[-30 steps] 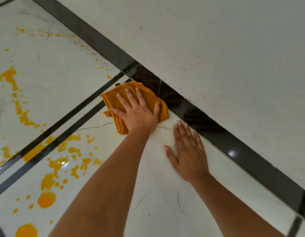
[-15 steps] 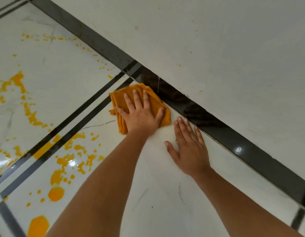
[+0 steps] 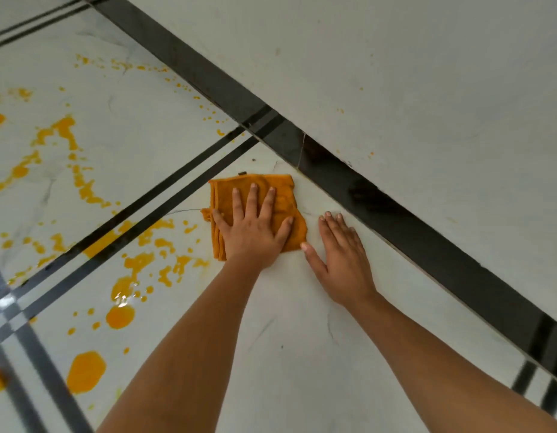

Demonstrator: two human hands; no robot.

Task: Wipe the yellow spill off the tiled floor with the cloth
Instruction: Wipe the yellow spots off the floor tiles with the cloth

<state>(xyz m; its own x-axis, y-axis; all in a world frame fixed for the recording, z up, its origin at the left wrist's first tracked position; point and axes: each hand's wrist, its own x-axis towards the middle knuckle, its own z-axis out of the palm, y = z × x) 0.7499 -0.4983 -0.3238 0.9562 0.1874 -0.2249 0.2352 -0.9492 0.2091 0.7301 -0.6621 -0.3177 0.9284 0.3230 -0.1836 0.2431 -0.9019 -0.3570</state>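
Observation:
A folded orange cloth (image 3: 280,189) lies flat on the white marble floor tile (image 3: 286,323), a little short of the black skirting band. My left hand (image 3: 252,229) presses on the cloth with straight, spread fingers. My right hand (image 3: 342,257) rests flat on the bare tile just right of the cloth. The yellow spill (image 3: 136,264) spreads in blotches and drops to the left of the cloth, across the black tile stripes, with large puddles (image 3: 85,371) near the lower left.
A white wall (image 3: 427,89) rises behind a black skirting band (image 3: 380,201) running diagonally from upper left to lower right. A few yellow specks (image 3: 371,154) mark the wall. Double black inlay stripes (image 3: 165,198) cross the floor. More yellow streaks (image 3: 65,135) lie on the far left tile.
My left hand has slid the cloth back from the skirting toward me, leaving a gap of bare tile there. My right hand has stayed flat on the tile. The view has shifted.

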